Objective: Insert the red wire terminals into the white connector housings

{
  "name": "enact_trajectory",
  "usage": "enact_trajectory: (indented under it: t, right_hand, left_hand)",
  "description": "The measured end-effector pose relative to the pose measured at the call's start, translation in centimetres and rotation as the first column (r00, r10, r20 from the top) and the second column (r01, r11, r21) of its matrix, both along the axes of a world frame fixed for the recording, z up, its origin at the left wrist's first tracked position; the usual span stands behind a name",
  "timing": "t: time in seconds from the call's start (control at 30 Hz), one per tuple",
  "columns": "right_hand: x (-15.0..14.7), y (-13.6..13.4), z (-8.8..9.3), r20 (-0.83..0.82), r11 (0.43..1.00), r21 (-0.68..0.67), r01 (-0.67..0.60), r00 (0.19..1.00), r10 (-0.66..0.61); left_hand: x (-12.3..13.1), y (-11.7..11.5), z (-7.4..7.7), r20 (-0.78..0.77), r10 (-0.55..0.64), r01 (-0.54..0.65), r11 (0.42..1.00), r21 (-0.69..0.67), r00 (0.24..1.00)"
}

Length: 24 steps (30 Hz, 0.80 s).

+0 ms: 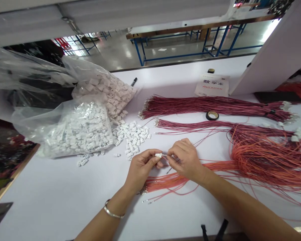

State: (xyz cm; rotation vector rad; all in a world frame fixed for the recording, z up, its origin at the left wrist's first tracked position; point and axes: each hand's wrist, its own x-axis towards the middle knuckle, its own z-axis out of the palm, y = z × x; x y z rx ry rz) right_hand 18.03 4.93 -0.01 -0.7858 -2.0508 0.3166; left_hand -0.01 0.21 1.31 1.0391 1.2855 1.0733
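Between thumb and fingers my left hand [143, 164] pinches a small white plastic connector housing [158, 155]. My right hand [185, 158] is closed on a thin wire, whose metal terminal [164, 155] points left at the housing's end. Whether the terminal sits inside the housing is too small to tell. Orange wires [165, 182] with metal tips lie on the table beneath both hands. Just beyond my left hand, loose white housings [134, 135] are heaped. A bundle of dark red wires [190, 124] lies beyond my right hand.
Clear bags of white housings [82, 130] and pinkish parts [107, 90] stand at the left. A thick dark red wire bundle [198, 106] lies at the back. Near it are a tape roll [212, 115], a notebook [212, 86] and a marker [134, 81]. Tangled wires [266, 154] cover the right side.
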Motion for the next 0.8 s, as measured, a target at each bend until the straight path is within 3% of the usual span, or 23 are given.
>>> enact_trajectory:
  t: [0.23,0.8]
  right_hand:
    - [0.15,0.08,-0.22,-0.017,0.996,-0.087,-0.036,0.999,0.034]
    - [-0.15,0.02,-0.53,-0.034,0.989,-0.127,-0.077,0.997,0.073]
  left_hand:
    - [-0.05,-0.05,0.15,-0.05,-0.022,0.023,0.999,0.024,0.999]
    - [0.26,-0.22,-0.01,-0.111,-0.026,0.031,0.999,0.044,0.993]
